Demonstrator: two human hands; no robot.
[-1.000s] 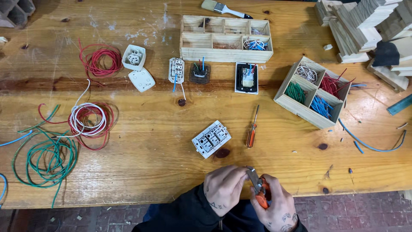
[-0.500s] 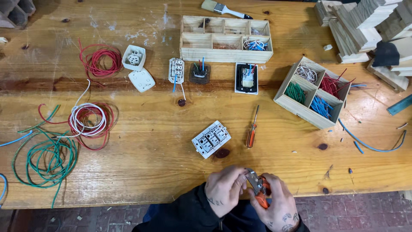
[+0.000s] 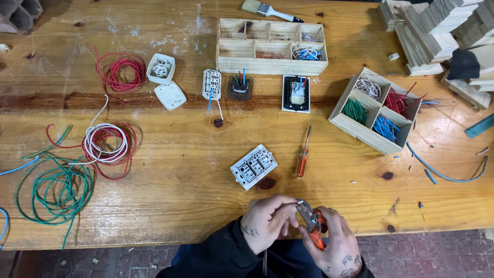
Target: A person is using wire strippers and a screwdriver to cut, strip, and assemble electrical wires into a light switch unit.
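At the table's near edge my right hand grips orange-handled pliers, jaws pointing left. My left hand pinches something small at the jaws; it looks like a wire end, too small to tell. Just beyond the hands lies a white switch module with several sockets, and to its right an orange-handled screwdriver.
Coils of green wire, white and red wire and red wire lie at left. Switch parts sit mid-table. A wooden divider box stands at the back, a box of short wires at right, wood blocks far right.
Both hands have shifted slightly toward the table and together; the left fingers now close at the pliers' jaws. Nothing on the table has moved.
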